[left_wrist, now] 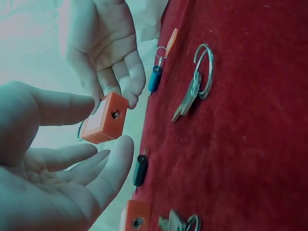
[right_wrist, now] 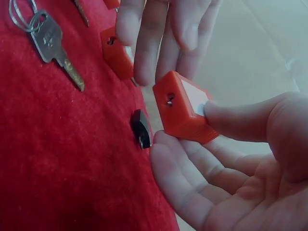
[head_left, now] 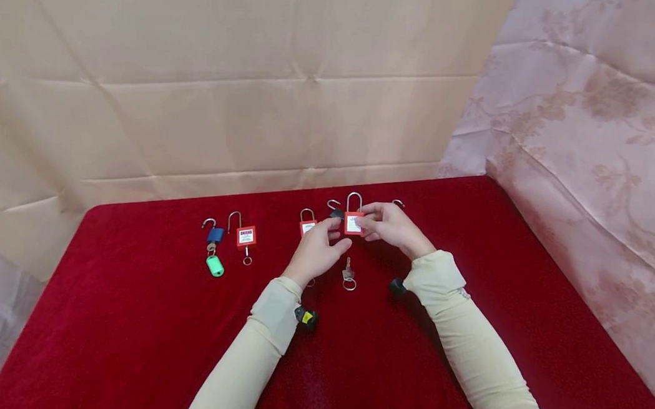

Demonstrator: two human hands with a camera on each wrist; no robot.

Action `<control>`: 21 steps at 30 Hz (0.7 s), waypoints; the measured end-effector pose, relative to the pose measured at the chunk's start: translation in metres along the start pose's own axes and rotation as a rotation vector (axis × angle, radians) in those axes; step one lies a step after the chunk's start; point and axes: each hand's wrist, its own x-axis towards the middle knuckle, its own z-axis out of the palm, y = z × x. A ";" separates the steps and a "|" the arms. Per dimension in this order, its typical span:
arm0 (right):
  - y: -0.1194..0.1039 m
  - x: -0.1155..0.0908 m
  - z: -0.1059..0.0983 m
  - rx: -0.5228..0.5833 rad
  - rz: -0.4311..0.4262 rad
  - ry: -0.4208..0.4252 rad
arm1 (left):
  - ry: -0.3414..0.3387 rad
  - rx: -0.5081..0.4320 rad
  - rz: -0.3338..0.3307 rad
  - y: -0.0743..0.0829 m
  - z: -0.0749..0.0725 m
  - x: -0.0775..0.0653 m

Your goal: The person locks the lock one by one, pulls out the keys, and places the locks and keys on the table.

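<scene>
My right hand (head_left: pixel 391 225) pinches an orange-red padlock (head_left: pixel 354 226) with a white label between thumb and fingers, its shackle pointing up. The keyhole in the padlock's underside shows in the right wrist view, beside the thumb (right_wrist: pixel 240 120). My left hand (head_left: pixel 318 252) is just left of this padlock, its fingers loosely extended and holding nothing; whether a fingertip touches the padlock I cannot tell. On the cloth below the hands lies a loose key (head_left: pixel 348 274) on a ring. A black padlock (right_wrist: pixel 141 129) is behind the held one, partly hidden in the head view.
A red cloth (head_left: pixel 144 341) covers the table. Left of the hands lie a blue padlock (head_left: pixel 215 235) with a green tag (head_left: pixel 215 266) and a red padlock (head_left: pixel 246 236) with a key in it. Another red padlock (head_left: pixel 308 225) is partly behind my left hand. Beyond my right hand, a shackle (head_left: pixel 397 203) shows.
</scene>
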 end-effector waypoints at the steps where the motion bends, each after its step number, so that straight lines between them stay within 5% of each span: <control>1: 0.001 0.001 0.000 -0.009 0.009 -0.003 | -0.011 -0.010 -0.010 0.000 0.001 0.003; 8: 0.010 0.004 -0.002 -0.033 0.058 -0.036 | -0.108 -0.050 -0.039 -0.002 0.011 0.018; 21: 0.009 0.000 0.002 -0.156 0.085 -0.058 | -0.168 -0.019 -0.128 -0.001 0.013 0.017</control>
